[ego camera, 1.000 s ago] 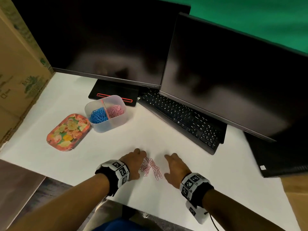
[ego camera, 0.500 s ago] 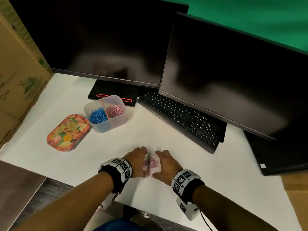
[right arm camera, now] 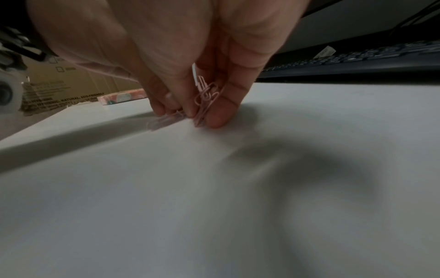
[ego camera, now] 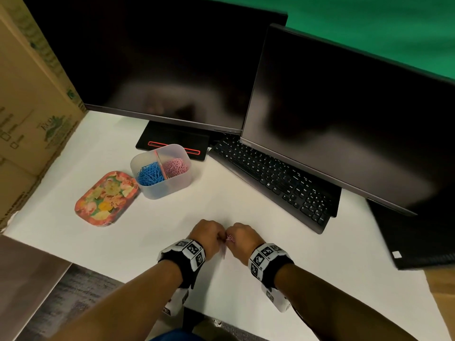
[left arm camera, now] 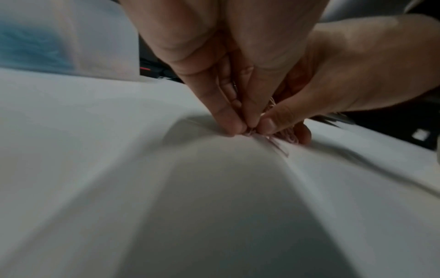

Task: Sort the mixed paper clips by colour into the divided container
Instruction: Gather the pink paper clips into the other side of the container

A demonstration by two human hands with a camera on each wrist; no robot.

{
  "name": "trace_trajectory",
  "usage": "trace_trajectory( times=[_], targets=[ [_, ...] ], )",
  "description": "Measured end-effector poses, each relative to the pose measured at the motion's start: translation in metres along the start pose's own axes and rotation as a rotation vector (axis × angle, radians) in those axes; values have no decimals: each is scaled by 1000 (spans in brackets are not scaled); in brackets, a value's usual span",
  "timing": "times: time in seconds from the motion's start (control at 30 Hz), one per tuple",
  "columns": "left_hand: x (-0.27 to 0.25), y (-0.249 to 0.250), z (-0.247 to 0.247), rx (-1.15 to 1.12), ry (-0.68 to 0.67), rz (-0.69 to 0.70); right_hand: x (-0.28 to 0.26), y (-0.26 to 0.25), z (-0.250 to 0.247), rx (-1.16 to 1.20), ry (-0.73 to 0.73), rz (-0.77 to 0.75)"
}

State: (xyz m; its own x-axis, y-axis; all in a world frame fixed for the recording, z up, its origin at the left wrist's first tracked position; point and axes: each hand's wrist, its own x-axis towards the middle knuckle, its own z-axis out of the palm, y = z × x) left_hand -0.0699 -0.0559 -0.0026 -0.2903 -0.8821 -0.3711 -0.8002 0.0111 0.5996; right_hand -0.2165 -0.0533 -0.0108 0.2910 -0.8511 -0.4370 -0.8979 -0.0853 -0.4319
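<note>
Near edge of the desk (ego camera: 332, 279): my left hand (ego camera: 205, 233) and right hand (ego camera: 242, 236) are knuckle to knuckle, fingertips down on the white top. Right hand: thumb and fingers curled in, pinching a small bundle of pink paper clips (right arm camera: 205, 97) standing on end against the surface. Left hand: fingers curled, tips pressed on another pink clip (right arm camera: 164, 120) lying flat just beside that bundle; pinched or only pressed, I cannot tell. Toward the left side, past mid-desk: flowered tray (ego camera: 105, 198), flat, with the divided container (ego camera: 170, 185) touching or nearly touching its far right corner. Container's left compartment holds blue clips (ego camera: 149, 174), right compartment holds pink clips (ego camera: 174, 166), a divider between them. Right of the container, a black keyboard (ego camera: 273, 178) lies at an angle. Far edge: two dark monitors (ego camera: 157, 62). Left edge: cardboard box (ego camera: 29, 107), upright.
</note>
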Motion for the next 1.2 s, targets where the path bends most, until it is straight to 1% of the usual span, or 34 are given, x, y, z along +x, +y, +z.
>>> trace_trajectory(
  times=[0.13,0.17,0.23,0.3,0.37,0.4,0.47,0.57,0.63,0.7,0.73,0.77,0.8,0.83,0.87,0.9,0.93,0.97,1.03,1.07,1.13,1.2],
  targets=[
    [0,1,-2,-211,57,-116,5,-1,-3,13,27,21],
    [1,0,-3,-265,92,-143,6,-2,-4,33,34,43],
    [2,-1,-4,-381,161,-236,7,-1,-7,141,54,110],
    [6,-3,-7,-488,219,-310,9,-1,-11,310,58,191],
    [13,-6,-12,-631,232,-363,8,-7,-19,426,76,228],
    [16,-6,-14,-736,229,-402,9,-11,-25,451,90,216],
    [19,0,-20,-1064,210,-490,11,-24,-38,448,111,149],
    [21,15,-27,-1508,128,-585,16,-47,-58,388,123,49],
    [21,19,-29,-1641,113,-577,17,-58,-69,323,91,-18],
    [20,18,-33,-1677,135,-553,16,-62,-80,322,54,-57],
    [21,15,-34,-1672,138,-543,15,-60,-84,380,50,-53],
    [19,13,-37,-1691,127,-535,15,-56,-88,444,71,-36],
    [19,9,-39,-1698,116,-542,16,-49,-89,467,127,-12],
    [17,6,-41,-1709,120,-559,18,-41,-89,427,193,14],
    [17,2,-42,-1701,131,-576,20,-32,-86,338,229,47],
    [15,-2,-43,-1700,147,-589,20,-22,-81,225,213,81],
    [15,-7,-43,-1687,161,-602,19,-14,-72,117,149,95],
    [13,-11,-43,-1693,169,-608,16,-8,-60,29,62,74],
    [11,-17,-42,-1682,181,-613,9,1,-33,-116,-67,-68],
    [9,-19,-42,-1666,182,-614,5,1,-24,-184,-99,-162],
    [7,-21,-40,-1646,175,-612,-4,3,-8,-268,-139,-305],
    [5,-22,-39,-1631,173,-610,-14,12,2,-285,-132,-420]
  ],
)
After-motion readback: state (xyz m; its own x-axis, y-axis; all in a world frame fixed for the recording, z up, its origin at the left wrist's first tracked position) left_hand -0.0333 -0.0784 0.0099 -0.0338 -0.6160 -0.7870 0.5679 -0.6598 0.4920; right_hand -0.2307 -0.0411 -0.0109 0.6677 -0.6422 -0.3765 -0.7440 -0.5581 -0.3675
